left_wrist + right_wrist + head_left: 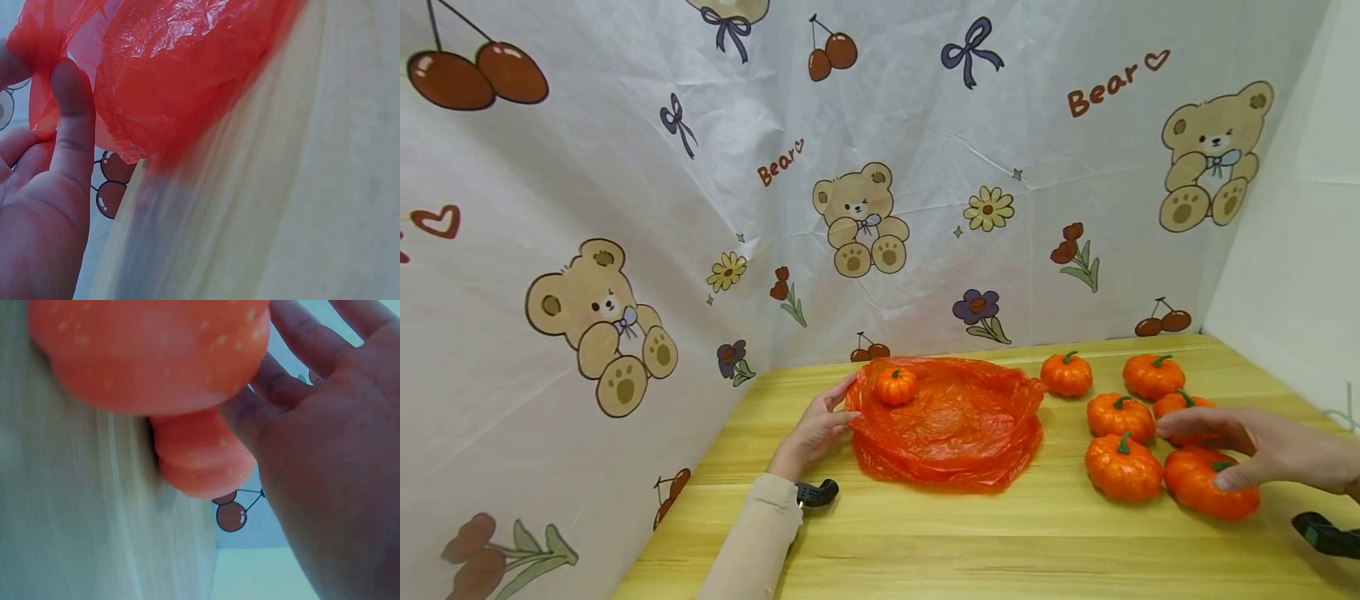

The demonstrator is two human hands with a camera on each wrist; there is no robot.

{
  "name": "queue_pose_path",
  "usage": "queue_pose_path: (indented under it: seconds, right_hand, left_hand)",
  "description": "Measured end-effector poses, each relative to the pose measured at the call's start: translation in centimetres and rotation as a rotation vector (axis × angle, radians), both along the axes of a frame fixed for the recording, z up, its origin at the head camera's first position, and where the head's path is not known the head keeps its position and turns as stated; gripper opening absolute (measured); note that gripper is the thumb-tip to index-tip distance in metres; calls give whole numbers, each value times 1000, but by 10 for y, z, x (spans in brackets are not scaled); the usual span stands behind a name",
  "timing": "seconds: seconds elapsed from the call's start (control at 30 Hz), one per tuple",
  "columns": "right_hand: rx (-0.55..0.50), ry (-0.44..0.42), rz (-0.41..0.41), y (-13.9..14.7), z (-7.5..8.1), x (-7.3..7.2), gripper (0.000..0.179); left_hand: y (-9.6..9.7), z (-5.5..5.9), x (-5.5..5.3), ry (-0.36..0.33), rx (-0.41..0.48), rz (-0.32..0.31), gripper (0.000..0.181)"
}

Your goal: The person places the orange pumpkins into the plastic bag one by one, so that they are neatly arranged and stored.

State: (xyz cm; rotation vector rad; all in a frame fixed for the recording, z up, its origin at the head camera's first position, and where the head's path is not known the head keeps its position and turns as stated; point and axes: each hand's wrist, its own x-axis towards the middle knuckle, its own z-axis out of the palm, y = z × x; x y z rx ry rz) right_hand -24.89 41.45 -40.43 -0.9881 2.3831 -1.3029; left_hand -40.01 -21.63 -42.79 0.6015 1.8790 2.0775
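Prob. booth (1292,275) w/ bear-print backdrop (910,125)

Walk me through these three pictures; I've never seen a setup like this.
No robot here: these are a person's two bare hands. The wide picture is taken from the head, looking forward and down; the other two come from the left and right wrists. On the wooden table lies an open red plastic bag with one orange pumpkin inside, and six more pumpkins to its right. The left hand pinches the bag's edge. The right hand is over the pumpkins nearest it; whether it touches one is hard to tell.
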Motion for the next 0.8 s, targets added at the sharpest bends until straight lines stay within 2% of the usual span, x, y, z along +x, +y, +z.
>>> queue_pose_path:
  seconds: [0.17, 0.33, 0.43, 0.57, 0.67, 0.8]
  right_hand:
    - [46, -21, -27, 10, -10, -2, 59]
    - [123, 114, -71, 16, -21, -3, 57]
    - [139, 208, -57, 17, -27, -3, 58]
    - [113, 273, -16, 20, -33, -6, 62]
    - [113, 253, -14, 24, -37, -7, 67]
    - [121, 182, -15, 29, -40, -7, 72]
  left_hand:
    - [-1, -2, -2, -8, 9, -5, 83]
    - [-1, -2, -3, -5, 12, -13, 84]
    - [-1, -1, -3, -2, 10, -12, 84]
    - [-1, 0, -3, 4, 9, -16, 84]
    - [-1, 0, -3, 7, 8, -21, 83]
    - [0, 0, -2, -1, 7, -6, 83]
